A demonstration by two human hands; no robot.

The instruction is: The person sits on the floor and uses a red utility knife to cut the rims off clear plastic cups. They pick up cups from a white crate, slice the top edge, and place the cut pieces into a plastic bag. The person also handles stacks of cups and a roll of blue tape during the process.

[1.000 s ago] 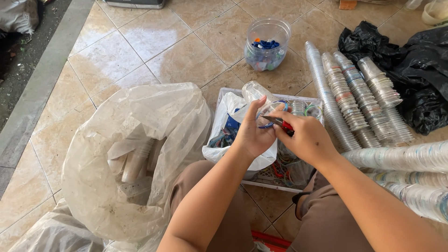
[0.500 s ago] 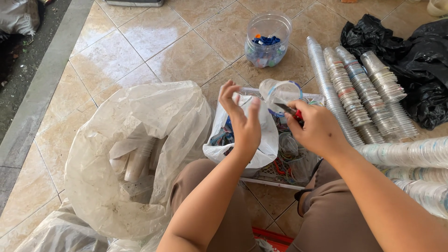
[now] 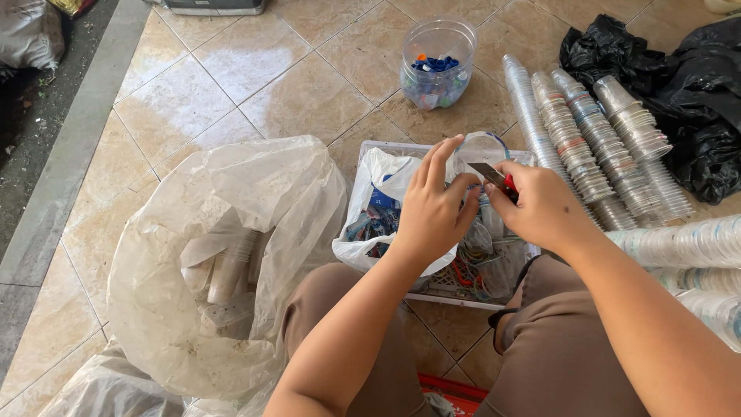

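Observation:
My left hand [image 3: 432,208] holds a clear plastic cup [image 3: 480,148] by its side, fingers spread over it, above a white crate [image 3: 363,154]. My right hand [image 3: 540,205] grips a small cutter with a red handle and a grey blade [image 3: 490,174], the blade tip close to the cup's rim. Both hands hover over the crate, which contains a white plastic bag [image 3: 378,174] and tangled plastic scraps [image 3: 478,266].
A big translucent sack [image 3: 224,255] with cups inside stands at my left knee. Long stacks of clear cups [image 3: 594,147] lie to the right, with more stacks [image 3: 687,247] nearer. A round clear tub of coloured caps [image 3: 437,54] stands behind the crate. Black bags [image 3: 687,85] fill the far right.
My left hand has turned from palm-open back onto the cup. The right hand brought the cutter blade up against the cup's rim.

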